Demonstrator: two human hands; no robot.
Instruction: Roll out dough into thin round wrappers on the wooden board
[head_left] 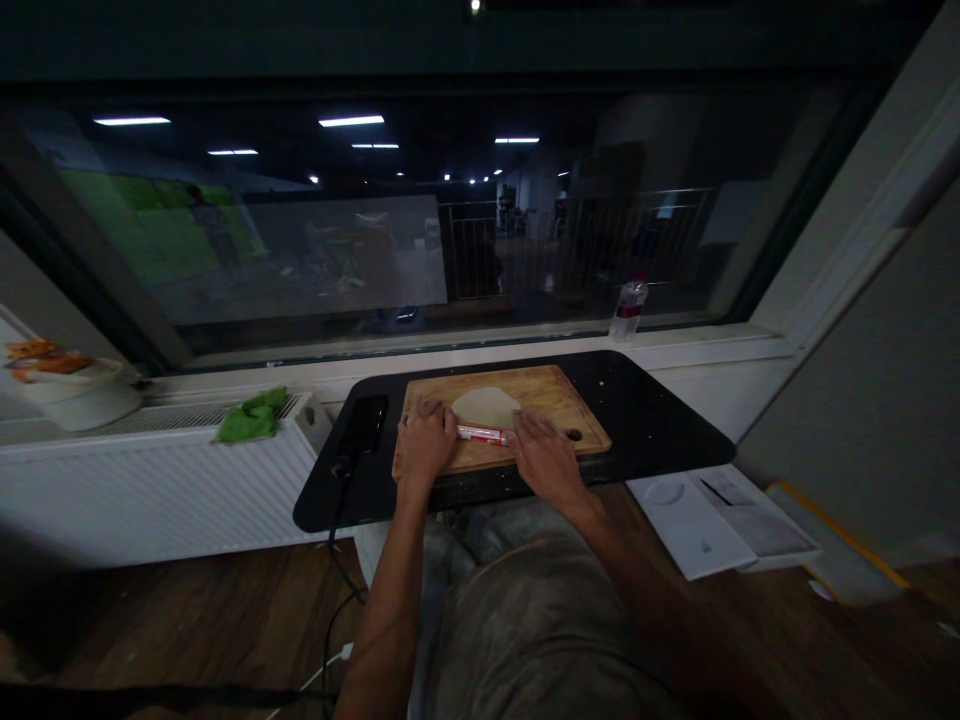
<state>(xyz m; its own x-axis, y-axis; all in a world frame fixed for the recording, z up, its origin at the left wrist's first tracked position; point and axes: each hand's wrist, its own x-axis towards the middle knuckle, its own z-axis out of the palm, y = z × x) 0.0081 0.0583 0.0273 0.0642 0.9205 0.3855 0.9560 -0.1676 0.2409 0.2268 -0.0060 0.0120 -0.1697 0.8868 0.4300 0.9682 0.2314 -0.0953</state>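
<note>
A flat round piece of pale dough (486, 405) lies on a wooden cutting board (559, 405), which rests on a small black table (645, 415). A thin red and white rolling stick (482, 434) lies across the board at the dough's near edge. My left hand (425, 440) presses on the stick's left end with its fingers curled down. My right hand (544, 455) lies flat on the stick's right end, fingers stretched forward.
A black device with a cable (365, 425) sits on the table's left side. A green cloth (251, 417) lies on the white radiator. A plastic bottle (628, 307) stands on the windowsill. White papers (720, 520) lie on the floor at right. A bowl (71, 385) stands far left.
</note>
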